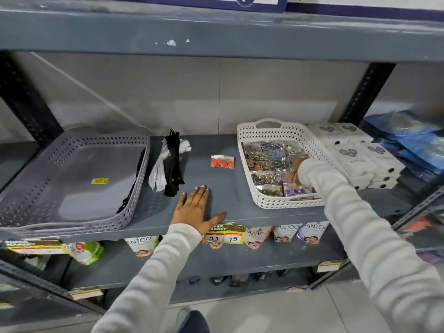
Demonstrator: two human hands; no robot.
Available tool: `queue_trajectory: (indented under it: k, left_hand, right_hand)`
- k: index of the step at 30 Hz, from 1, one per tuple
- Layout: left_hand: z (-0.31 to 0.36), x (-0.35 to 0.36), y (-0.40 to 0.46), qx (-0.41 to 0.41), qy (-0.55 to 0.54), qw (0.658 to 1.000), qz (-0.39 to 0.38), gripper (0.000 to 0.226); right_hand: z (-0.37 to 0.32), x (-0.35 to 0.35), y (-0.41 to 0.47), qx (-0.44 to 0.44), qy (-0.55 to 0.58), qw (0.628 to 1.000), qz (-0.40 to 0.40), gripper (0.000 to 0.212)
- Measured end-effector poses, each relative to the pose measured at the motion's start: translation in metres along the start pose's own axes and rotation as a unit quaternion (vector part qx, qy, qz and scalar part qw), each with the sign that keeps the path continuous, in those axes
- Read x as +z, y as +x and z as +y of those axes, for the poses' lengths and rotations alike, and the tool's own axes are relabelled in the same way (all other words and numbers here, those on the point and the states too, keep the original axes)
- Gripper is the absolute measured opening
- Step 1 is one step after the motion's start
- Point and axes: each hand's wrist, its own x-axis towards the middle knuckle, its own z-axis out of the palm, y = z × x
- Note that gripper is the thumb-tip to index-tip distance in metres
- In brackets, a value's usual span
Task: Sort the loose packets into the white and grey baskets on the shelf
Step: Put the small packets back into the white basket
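Observation:
A grey basket (72, 222) sits at the left of the shelf with a black zipper lying against its right wall. A white basket (247, 145) at the right holds several packets of coloured buttons. Between them lie a small clear packet of orange buttons (222, 162) and bundles of black and white zippers (168, 164). My left hand (193, 210) rests flat, palm down, on the shelf near its front edge, below the zippers. My right hand (293, 175) reaches into the white basket; my sleeve hides most of it, so its grip cannot be made out.
White boxes (358, 152) are stacked right of the white basket, with blue packs (413, 145) beyond. The shelf board above (216, 32) hangs low overhead. Pouches and price tags (224, 236) line the shelf below. Dark uprights stand at both sides.

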Motion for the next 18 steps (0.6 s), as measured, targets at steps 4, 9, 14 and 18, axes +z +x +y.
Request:
queue_trajectory:
  k: [4,9,14,18]
  left_hand:
    - [0.000,0.000,0.001,-0.003,-0.006,1.000,-0.002,0.133]
    - [0.000,0.001,0.001,-0.006,-0.005,1.000,0.001,0.132]
    - [0.001,0.000,0.002,-0.008,0.004,1.000,0.004,0.130]
    - [0.001,-0.001,0.002,-0.008,0.004,1.000,-0.002,0.110]
  right_hand:
    - [-0.010,0.006,0.004,0.079,0.167,0.982,-0.041,0.027]
    - [-0.064,-0.005,-0.010,-0.042,0.224,0.974,0.003,0.023]
    - [-0.138,0.025,-0.010,-0.097,0.299,0.947,-0.059,0.022]
    - [-0.167,0.064,0.009,-0.057,0.290,0.952,-0.077,0.024]
